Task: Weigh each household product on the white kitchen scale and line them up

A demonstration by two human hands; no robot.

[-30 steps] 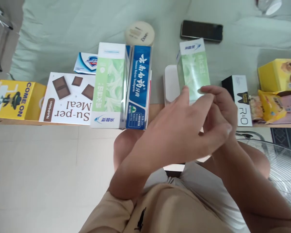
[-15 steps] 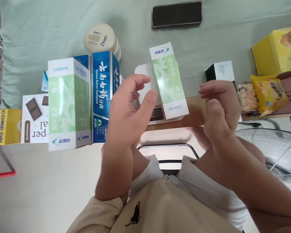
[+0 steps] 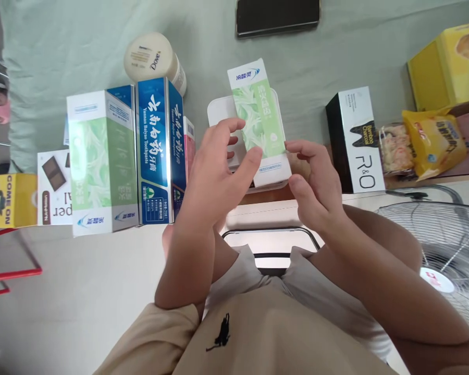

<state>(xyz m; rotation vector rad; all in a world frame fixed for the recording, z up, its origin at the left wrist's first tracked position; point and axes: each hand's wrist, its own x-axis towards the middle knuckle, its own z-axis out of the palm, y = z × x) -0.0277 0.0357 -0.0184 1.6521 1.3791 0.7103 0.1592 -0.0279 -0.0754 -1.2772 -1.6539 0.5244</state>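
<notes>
A green-and-white toothpaste box (image 3: pixel 260 117) lies, slightly slanted, on a flat white device with rounded corners (image 3: pixel 219 110), possibly a small scale; most of the device is covered. On the box's left is my left hand (image 3: pixel 217 174), thumb and fingers parted and curved. Its thumb tip is at the box's lower left edge; whether it touches I cannot tell. My right hand (image 3: pixel 316 185) is at the lower right edge, index finger close to or touching the side, thumb apart. Neither hand grips anything.
On the left stand another green-and-white toothpaste box (image 3: pixel 101 166), a blue toothpaste box (image 3: pixel 153 151), a Dove jar (image 3: pixel 152 60) and a yellow box (image 3: pixel 11 200). Rightward are a black-and-white box (image 3: pixel 355 140), a yellow snack packet (image 3: pixel 433 143) and a fan (image 3: pixel 441 250). A phone (image 3: pixel 277 18) lies behind.
My right hand has moved left, from beside the black-and-white box to the toothpaste box's right edge, uncovering the black-and-white box. My left hand stays beside the toothpaste box. The view has shifted slightly.
</notes>
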